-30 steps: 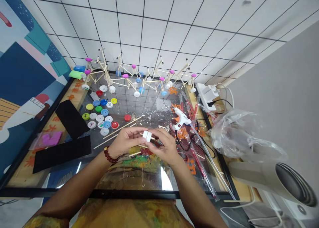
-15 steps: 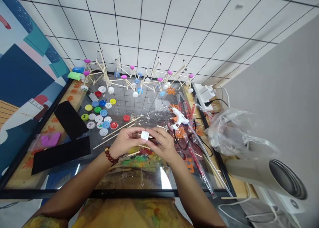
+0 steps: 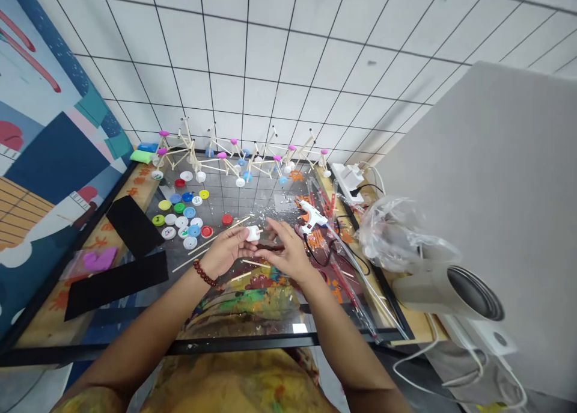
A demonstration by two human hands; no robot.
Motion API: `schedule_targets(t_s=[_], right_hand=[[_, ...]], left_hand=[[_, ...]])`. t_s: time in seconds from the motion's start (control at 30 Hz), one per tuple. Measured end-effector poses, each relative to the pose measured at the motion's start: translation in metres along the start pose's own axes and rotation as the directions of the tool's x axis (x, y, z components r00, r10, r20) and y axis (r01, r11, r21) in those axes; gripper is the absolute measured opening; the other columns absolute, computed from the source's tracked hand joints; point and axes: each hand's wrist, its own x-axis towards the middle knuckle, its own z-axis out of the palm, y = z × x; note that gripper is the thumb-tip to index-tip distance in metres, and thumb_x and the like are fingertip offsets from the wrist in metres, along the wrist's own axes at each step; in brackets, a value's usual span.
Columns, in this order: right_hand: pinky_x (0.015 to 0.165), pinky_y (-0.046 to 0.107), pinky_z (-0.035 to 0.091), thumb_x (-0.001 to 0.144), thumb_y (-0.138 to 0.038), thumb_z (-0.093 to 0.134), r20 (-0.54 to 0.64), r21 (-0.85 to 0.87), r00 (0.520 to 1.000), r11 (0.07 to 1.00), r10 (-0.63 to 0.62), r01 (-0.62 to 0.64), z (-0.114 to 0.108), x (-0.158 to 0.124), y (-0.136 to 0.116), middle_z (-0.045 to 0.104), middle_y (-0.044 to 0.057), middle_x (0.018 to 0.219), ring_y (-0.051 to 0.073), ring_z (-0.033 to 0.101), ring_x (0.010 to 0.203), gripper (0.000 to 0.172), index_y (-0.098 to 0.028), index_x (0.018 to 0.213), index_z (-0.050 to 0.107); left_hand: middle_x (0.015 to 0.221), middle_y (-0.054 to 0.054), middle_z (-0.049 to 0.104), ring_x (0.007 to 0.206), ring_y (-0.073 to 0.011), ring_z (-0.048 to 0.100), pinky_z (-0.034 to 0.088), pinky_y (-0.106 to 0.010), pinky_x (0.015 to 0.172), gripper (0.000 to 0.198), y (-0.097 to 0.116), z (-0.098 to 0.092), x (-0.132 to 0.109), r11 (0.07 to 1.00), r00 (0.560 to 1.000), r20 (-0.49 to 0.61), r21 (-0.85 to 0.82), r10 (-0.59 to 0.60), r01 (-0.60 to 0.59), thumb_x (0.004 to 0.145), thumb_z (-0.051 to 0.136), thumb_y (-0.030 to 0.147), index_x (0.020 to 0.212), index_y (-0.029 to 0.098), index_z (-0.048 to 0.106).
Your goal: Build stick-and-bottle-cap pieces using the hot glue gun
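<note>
1. Clay, a purple lump (image 3: 100,260) in a clear packet, lies at the far left of the table (image 3: 243,342), just beside two black strips (image 3: 117,284) set at an angle to each other.
2. Bottle caps (image 3: 179,207) come next, a loose cluster of white, blue, green, yellow and red, all lying flat.
3. Behind them I can see a row of little stick models (image 3: 222,155) with pink knobs, standing along the back edge by the tiled wall.
4. Thin wooden sticks (image 3: 189,261) slant across the glass toward the person's left hand (image 3: 225,252), which wears a beaded bracelet (image 3: 204,273). Its thumb and fingers are closed round a white piece (image 3: 253,233).
5. That white piece is held up over the middle of the table, between the two hands, a short pale stub poking from its right side.
6. Facing it, the right hand (image 3: 288,252) is half open, thumb and fingers spread; I see nothing in its grasp. Whether its thumb touches the left fingertips, I can't tell.
7. Further right rests a white glue gun (image 3: 312,216), then a crumpled plastic bag (image 3: 392,232).
</note>
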Motion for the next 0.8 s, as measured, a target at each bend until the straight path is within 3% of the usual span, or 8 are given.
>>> schedule_targets(t_s=[0.13, 0.33, 0.53, 0.63, 0.67, 0.73, 0.77, 0.8], right_hand=[[0.089, 0.038, 0.052, 0.082, -0.048, 0.071, 0.007, 0.063, 1.000, 0.998, -0.024, 0.023, 0.006, 0.000, -0.001, 0.060, 0.010, 0.118, 0.022, 0.061, 0.101, 0.069, -0.027, 0.142, 0.044], [0.094, 0.037, 0.050, 0.092, -0.034, 0.060, -0.001, 0.077, 0.996, 0.993, -0.092, 0.092, 0.014, 0.000, 0.000, 0.062, 0.010, 0.116, 0.020, 0.060, 0.108, 0.036, -0.025, 0.127, 0.058], [0.093, 0.035, 0.051, 0.091, -0.032, 0.060, 0.009, 0.017, 0.994, 0.994, -0.108, 0.108, 0.018, 0.000, 0.003, 0.061, 0.010, 0.115, 0.019, 0.059, 0.108, 0.033, -0.021, 0.122, 0.060], [0.093, 0.036, 0.051, 0.088, -0.037, 0.065, 0.054, -0.003, 0.992, 0.994, -0.113, 0.113, 0.015, 0.002, 0.003, 0.059, 0.012, 0.123, 0.020, 0.059, 0.109, 0.046, -0.021, 0.130, 0.055], [0.094, 0.036, 0.050, 0.085, -0.039, 0.068, 0.059, -0.033, 0.995, 0.996, -0.084, 0.086, 0.010, 0.002, 0.003, 0.057, 0.013, 0.128, 0.020, 0.059, 0.109, 0.055, -0.021, 0.134, 0.052], [0.097, 0.034, 0.047, 0.081, -0.043, 0.072, 0.019, -0.172, 0.993, 0.979, 0.112, -0.107, -0.005, 0.001, 0.006, 0.055, 0.012, 0.134, 0.019, 0.060, 0.108, 0.065, -0.022, 0.138, 0.049], [0.097, 0.033, 0.046, 0.082, -0.044, 0.070, -0.037, -0.258, 0.966, 0.931, 0.256, -0.256, -0.015, 0.000, 0.009, 0.057, 0.010, 0.133, 0.019, 0.061, 0.106, 0.060, -0.023, 0.136, 0.052], [0.096, 0.030, 0.046, 0.085, -0.045, 0.066, -0.116, -0.343, 0.891, 0.824, 0.439, -0.451, -0.027, -0.002, 0.014, 0.061, 0.007, 0.129, 0.017, 0.062, 0.105, 0.050, -0.025, 0.131, 0.057]], left_hand=[[0.070, -0.008, 0.071, 0.060, -0.0142, 0.067, 0.058, -0.025, 0.057, 0.037, 0.002, -0.001, -0.001, 0.998, 1.000, 0.023, 0.062, -0.004, 0.003, 0.067, 0.084, 0.042, 0.082, 0.010, 0.070], [0.076, -0.005, 0.070, 0.067, -0.0122, 0.066, 0.059, -0.024, 0.065, 0.031, -0.002, 0.001, -0.003, 0.996, 0.996, 0.093, 0.084, 0.002, -0.010, 0.066, 0.085, 0.030, 0.087, 0.011, 0.072], [0.085, -0.007, 0.072, 0.068, -0.0115, 0.066, 0.057, -0.022, 0.067, 0.027, -0.010, -0.002, 0.001, 0.996, 0.992, 0.107, 0.055, 0.067, -0.073, 0.069, 0.082, 0.019, 0.094, 0.011, 0.074], [0.086, -0.008, 0.073, 0.072, -0.0126, 0.067, 0.057, -0.023, 0.070, 0.029, -0.011, -0.001, 0.002, 0.991, 0.987, 0.106, 0.039, 0.124, -0.129, 0.070, 0.080, 0.014, 0.098, 0.011, 0.074], [0.088, -0.008, 0.073, 0.075, -0.0136, 0.067, 0.057, -0.024, 0.072, 0.030, -0.010, -0.001, 0.002, 0.989, 0.985, 0.097, 0.034, 0.142, -0.146, 0.071, 0.079, 0.013, 0.100, 0.011, 0.073], [0.091, -0.009, 0.074, 0.082, -0.0162, 0.069, 0.058, -0.028, 0.079, 0.031, -0.007, -0.002, 0.001, 0.986, 0.984, 0.071, 0.025, 0.165, -0.167, 0.073, 0.076, 0.011, 0.103, 0.011, 0.072], [0.091, -0.010, 0.074, 0.084, -0.0172, 0.069, 0.058, -0.029, 0.082, 0.030, -0.005, -0.003, 0.002, 0.984, 0.983, 0.057, 0.017, 0.174, -0.175, 0.073, 0.075, 0.011, 0.103, 0.010, 0.072], [0.092, -0.010, 0.074, 0.086, -0.0179, 0.070, 0.057, -0.031, 0.084, 0.029, -0.003, -0.004, 0.003, 0.983, 0.982, 0.047, 0.003, 0.184, -0.184, 0.074, 0.074, 0.010, 0.103, 0.010, 0.071]])
